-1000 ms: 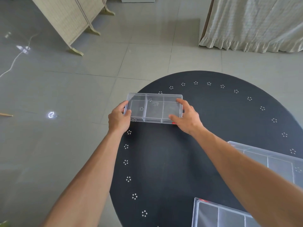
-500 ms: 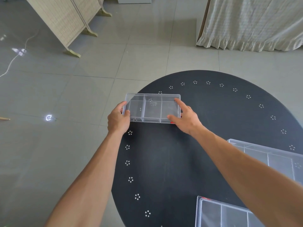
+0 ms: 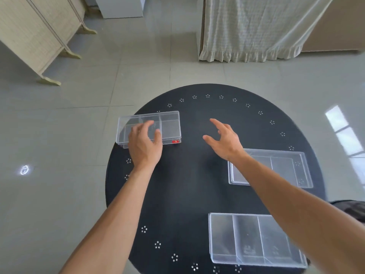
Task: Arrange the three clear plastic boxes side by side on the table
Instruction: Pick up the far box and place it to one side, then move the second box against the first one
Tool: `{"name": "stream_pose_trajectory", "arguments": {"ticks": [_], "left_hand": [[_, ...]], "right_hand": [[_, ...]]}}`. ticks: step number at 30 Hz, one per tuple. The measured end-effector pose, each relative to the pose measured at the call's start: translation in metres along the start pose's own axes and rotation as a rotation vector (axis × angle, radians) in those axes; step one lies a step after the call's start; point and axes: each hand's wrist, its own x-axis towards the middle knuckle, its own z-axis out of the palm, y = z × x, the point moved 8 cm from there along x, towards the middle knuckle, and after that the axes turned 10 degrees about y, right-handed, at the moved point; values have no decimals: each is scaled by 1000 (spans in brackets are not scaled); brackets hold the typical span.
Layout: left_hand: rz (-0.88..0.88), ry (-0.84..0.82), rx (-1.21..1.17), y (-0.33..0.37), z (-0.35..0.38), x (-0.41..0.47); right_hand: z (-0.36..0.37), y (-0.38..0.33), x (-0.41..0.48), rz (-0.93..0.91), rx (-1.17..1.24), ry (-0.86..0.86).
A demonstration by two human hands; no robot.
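Note:
Three clear plastic boxes with dividers lie apart on a round black table [image 3: 187,184]. One box [image 3: 169,125], with a red label at its near right corner, sits at the table's far left edge. My left hand [image 3: 144,143] lies over its near side, fingers and thumb spread loosely on the lid. My right hand [image 3: 223,139] hovers open over bare table to the right of that box and holds nothing. A second box [image 3: 284,165] lies at the right, partly behind my right forearm. The third box [image 3: 246,238] lies at the near right.
The table stands on a grey tiled floor. A folding wicker screen [image 3: 33,36] stands at the far left, and a white curtain [image 3: 246,30] hangs at the far right. A dark object [image 3: 351,210] shows past the table's right edge.
The box that both hands held now rests at the table's far left. My right hand has let go and moved right; my left hand has shifted from the box's end onto its near side.

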Motion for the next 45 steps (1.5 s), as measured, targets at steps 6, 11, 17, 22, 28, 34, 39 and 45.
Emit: {"name": "stream_pose_trajectory", "arguments": {"ticks": [6, 11, 17, 22, 28, 34, 39, 45], "left_hand": [[102, -293, -120, 65, 61, -79], [179, -486, -109, 96, 97, -138], [220, -597, -68, 108, 119, -170], [237, -617, -78, 107, 121, -171], [73, -567, -155, 88, 110, -157], [-104, -428, -176, 48, 83, -137], [-269, -321, -182, 7, 54, -118], [-417, -208, -182, -41, 20, -97]], "right_hand": [[-76, 44, -24, 18, -122, 158], [-128, 96, -52, 152, -269, 245], [-161, 146, -87, 329, -297, 277], [-154, 151, -95, 365, -217, 216], [-136, 137, -89, 356, -178, 161], [-105, 110, -82, 347, -88, 104], [-71, 83, -76, 331, 4, 32], [-23, 49, -70, 304, 33, -78]]}}
